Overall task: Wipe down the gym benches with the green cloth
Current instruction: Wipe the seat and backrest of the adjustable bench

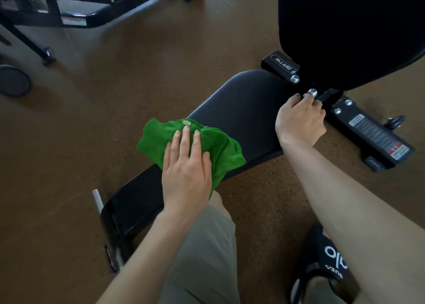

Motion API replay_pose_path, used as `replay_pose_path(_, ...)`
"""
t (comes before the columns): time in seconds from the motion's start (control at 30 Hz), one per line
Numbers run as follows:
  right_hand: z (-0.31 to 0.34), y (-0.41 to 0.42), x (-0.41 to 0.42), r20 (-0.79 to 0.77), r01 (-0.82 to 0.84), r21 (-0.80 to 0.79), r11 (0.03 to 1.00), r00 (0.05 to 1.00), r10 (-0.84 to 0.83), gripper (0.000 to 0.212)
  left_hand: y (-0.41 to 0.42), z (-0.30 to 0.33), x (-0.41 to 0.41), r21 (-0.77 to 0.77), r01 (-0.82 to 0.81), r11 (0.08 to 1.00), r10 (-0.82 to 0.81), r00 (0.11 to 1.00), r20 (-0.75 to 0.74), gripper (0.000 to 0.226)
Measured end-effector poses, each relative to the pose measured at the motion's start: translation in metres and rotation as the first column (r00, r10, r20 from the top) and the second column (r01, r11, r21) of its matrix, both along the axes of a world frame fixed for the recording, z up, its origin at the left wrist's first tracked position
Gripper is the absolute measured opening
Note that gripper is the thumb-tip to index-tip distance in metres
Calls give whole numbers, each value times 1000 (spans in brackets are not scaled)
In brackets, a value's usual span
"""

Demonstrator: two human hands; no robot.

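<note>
Nearest, a knee in grey shorts (202, 253) and a black sandal (326, 260) on the brown floor (138, 78). Just beyond, left hand (186, 165) laid flat, fingers straight and close together, pressing the green cloth (216, 147) onto the near part of the bench seat (248, 106). Cloth bunched, lying across the seat's left edge and spilling a little over it, with a small pale tag showing at its far rim. To the right and further off, right hand (299, 122) curled round the metal frame (368, 129) at the far right corner of the seat, fingertips by a silver bolt (312, 92); a steadying hold, by the look of it, though exactly what is gripped stays partly hidden.

Long axis of the seat running from near left to far right, so the unwiped stretch lies ahead and to the right of the cloth, toward the bracing hand. Left hand plainly the one to carry the stroke along that line. Past the seat, upright backrest (349, 27), probably due for wiping after. Farthest, top left, another black equipment frame (76, 11) and a dark weight plate (13, 80).
</note>
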State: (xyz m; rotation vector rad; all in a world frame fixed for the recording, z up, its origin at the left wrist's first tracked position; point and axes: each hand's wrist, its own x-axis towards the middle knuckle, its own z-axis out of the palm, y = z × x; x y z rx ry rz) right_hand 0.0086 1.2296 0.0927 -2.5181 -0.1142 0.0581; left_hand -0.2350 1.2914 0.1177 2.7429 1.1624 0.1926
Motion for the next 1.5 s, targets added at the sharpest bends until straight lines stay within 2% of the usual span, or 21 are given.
replay_pose_path(0.1, 1, -1, 2, -18, -19, -8, 1000, 1000, 19, 51, 24, 7, 43, -15, 182, 983, -183, 980, -81, 60)
replay_pose_path(0.2, 4, -6, 6, -87, -38, 46, 998, 995, 42, 51, 27, 6, 80, -27, 253, 967, -254, 956, -144, 60)
replay_pose_path(0.33, 10, -14, 16, -303, -10, 257, 966, 949, 91, 45, -9, 1, 43, 80, 388, 918, -374, 916, -149, 65)
replay_pose_path(0.4, 12, -19, 18, -405, 62, 414, 908, 906, 123, 32, -13, -4, 22, 157, 474, 866, -435, 871, -227, 64)
replay_pose_path(0.47, 12, -25, 19, -459, 129, 524, 842, 875, 152, 34, -9, -8, 23, 233, 518, 823, -457, 848, -269, 63)
replay_pose_path(0.53, 11, -28, 22, -473, 145, 550, 822, 866, 164, 42, -9, -12, 41, 271, 531, 803, -458, 840, -291, 66)
replay_pose_path(0.63, 13, -28, 26, -518, 162, 561, 812, 834, 192, 42, -21, -15, 81, 263, 539, 800, -462, 833, -304, 72)
replay_pose_path(0.73, 12, -33, 28, -611, 306, 616, 725, 767, 196, 46, -38, -15, 120, 233, 535, 812, -452, 829, -328, 77)
replay_pose_path(0.87, 9, -48, 27, -606, 329, 685, 650, 752, 258, 45, -40, -18, 109, 245, 549, 799, -484, 829, -279, 72)
replay_pose_path(1.03, 4, -51, 29, -614, 276, 668, 692, 729, 302, 53, -27, -20, 76, 293, 627, 722, -568, 779, -266, 69)
replay_pose_path(1.1, 6, -52, 29, -634, 292, 655, 696, 713, 298, 58, -29, -18, 99, 277, 604, 747, -548, 796, -257, 72)
replay_pose_path(1.23, 4, -59, 38, -645, 289, 680, 674, 673, 362, 47, -44, -17, 146, 203, 567, 798, -506, 814, -284, 76)
replay_pose_path(1.37, 4, -62, 50, -686, 326, 666, 671, 621, 380, 46, -50, -15, 161, 183, 553, 813, -492, 820, -292, 75)
replay_pose_path(1.5, 7, -65, 54, -684, 284, 648, 706, 624, 377, 44, -60, -11, 180, 112, 509, 853, -466, 841, -276, 74)
